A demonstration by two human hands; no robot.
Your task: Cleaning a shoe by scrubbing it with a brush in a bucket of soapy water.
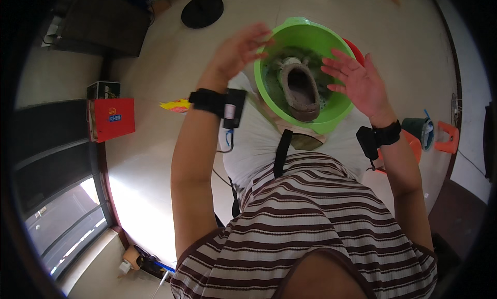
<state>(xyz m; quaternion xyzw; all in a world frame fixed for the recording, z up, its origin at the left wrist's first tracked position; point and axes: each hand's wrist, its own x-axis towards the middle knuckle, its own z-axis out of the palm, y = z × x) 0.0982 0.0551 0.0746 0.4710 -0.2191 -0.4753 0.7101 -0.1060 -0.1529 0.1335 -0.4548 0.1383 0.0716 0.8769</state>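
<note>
A green plastic basin (268, 91) stands on the floor between my knees, with murky, sudsy water in it. One brown shoe (302, 88) with a fuzzy collar lies in that water, its opening facing up and its toe away from the heel hidden from clear view. My left hand (242, 48) hovers over the basin's left rim, blurred, fingers apart and holding nothing. Above the right side of the basin, my right hand (355, 79) is raised with its fingers spread, palm bare. Neither hand touches the shoe. Both wrists carry black straps with small devices.
A red item (354, 50) shows behind the basin's right rim. To the right are a dark green bin (417, 130) and an orange stool (447, 137). At left stand a red box (113, 119) and a yellow packet (176, 105). A round black stand base (202, 11) is farther ahead.
</note>
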